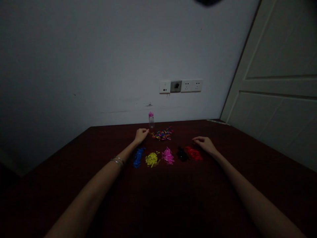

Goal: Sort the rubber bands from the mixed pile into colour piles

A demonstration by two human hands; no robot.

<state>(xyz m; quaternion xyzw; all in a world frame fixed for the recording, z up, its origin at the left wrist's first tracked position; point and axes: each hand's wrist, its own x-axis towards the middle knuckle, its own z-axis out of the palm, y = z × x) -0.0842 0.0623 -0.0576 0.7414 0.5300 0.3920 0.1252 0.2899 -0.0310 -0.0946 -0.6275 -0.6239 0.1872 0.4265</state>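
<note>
My left hand (pixel 141 136) is closed in a pinch at the left end of a mixed pile of thin coloured bands (pixel 163 134); whatever its fingertips hold is too small to make out. Above the red bands (pixel 194 154) is my right hand (pixel 204 144), its fingers drawn together, with their grip unclear. Nearer to me lie blue bands (pixel 138 158), yellow bands (pixel 152 159), pink bands (pixel 168 156) and black bands (pixel 182 154), each colour in its own heap. The black and red heaps nearly touch.
Behind the mixed pile, a clear bottle with a pink top (pixel 151 120) stands by the wall. The dark red table (pixel 158 201) meets the wall, which carries sockets (pixel 192 86). A pale flat strip (pixel 218 122) lies at the back right, beside a white door (pixel 279 89).
</note>
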